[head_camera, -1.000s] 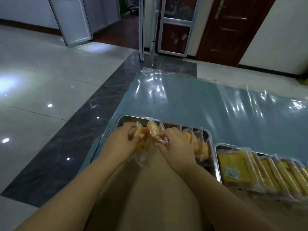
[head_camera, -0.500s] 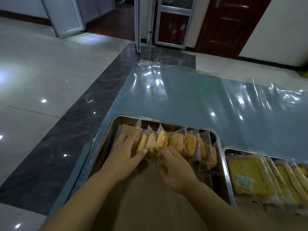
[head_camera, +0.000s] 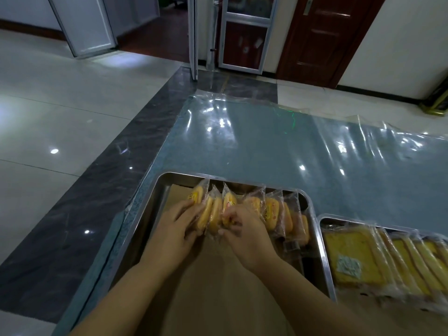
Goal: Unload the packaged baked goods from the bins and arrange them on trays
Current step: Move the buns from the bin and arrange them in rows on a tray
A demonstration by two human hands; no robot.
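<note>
Head view: the left hand (head_camera: 178,230) and right hand (head_camera: 244,232) now work low inside the left tray (head_camera: 184,175). A second ago they hold two cake packets (head_camera: 271,210) raised over its far-left corner. Those packets now stand on edge at the left end of the row along the far rim, above the brown liner (head_camera: 218,275). Left grip: released, with straight fingers pressing the end packets. Right grip: curled, pinching a mid-row packet's wrapper. Judgement: placement is done and the row is being closed up. The right tray (head_camera: 339,218) on the bench (head_camera: 266,146) holds sliced cake packs (head_camera: 351,253).
</note>
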